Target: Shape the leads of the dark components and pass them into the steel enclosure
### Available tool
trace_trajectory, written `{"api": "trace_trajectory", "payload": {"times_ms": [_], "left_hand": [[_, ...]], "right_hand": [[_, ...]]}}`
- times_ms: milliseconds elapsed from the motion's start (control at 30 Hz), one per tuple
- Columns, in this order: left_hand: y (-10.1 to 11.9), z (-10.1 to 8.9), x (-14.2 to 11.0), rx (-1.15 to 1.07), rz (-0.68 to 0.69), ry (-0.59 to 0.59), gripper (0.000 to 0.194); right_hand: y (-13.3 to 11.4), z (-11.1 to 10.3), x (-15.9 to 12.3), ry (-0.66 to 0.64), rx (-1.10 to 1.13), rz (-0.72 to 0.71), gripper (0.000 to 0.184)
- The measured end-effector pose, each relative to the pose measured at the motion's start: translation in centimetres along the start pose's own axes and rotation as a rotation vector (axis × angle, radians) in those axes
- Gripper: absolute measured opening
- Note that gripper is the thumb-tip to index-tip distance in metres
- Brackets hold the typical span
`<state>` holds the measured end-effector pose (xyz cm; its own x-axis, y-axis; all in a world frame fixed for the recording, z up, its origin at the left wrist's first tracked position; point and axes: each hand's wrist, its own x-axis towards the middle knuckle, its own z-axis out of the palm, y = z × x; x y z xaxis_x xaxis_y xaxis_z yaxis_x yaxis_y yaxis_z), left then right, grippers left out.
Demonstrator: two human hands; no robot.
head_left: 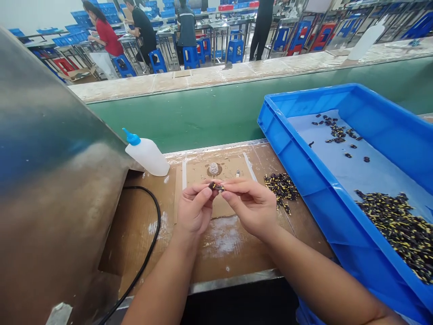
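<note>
The cardboard sheet is my landmark. Over it, the left hand and the right hand hold one small dark part between them. The left thumb and fingertips pinch its dark end, and the right thumb and fingertips press together at its other end; probably two grips make such a tiny thing steady. The loose pile lies just right of the sheet, perhaps so that the right hand reaches it shortly. Farther right stands the blue crate, whose high wall limits sideways moving. Left of the sheet, the white bottle and the black cable need some care. Behind it rises the green panel. The easiest room seems to be in front of the sheet, toward the person.
</note>
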<state>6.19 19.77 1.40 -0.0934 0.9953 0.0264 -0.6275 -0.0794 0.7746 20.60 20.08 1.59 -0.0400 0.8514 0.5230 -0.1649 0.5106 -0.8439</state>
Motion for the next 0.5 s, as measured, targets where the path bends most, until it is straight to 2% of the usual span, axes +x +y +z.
{"api": "trace_trajectory", "payload": {"times_ms": [267,500], "left_hand": [[0.03,-0.12,-0.03,0.016,0.003,0.014,0.015],[0.21,-0.14,0.16,0.073,0.058,-0.022,0.013]], "right_hand": [[-0.16,-0.28,0.36,-0.021,-0.026,-0.003,0.020],[-0.42,-0.43,0.68,-0.031,-0.027,0.009,0.018]]}}
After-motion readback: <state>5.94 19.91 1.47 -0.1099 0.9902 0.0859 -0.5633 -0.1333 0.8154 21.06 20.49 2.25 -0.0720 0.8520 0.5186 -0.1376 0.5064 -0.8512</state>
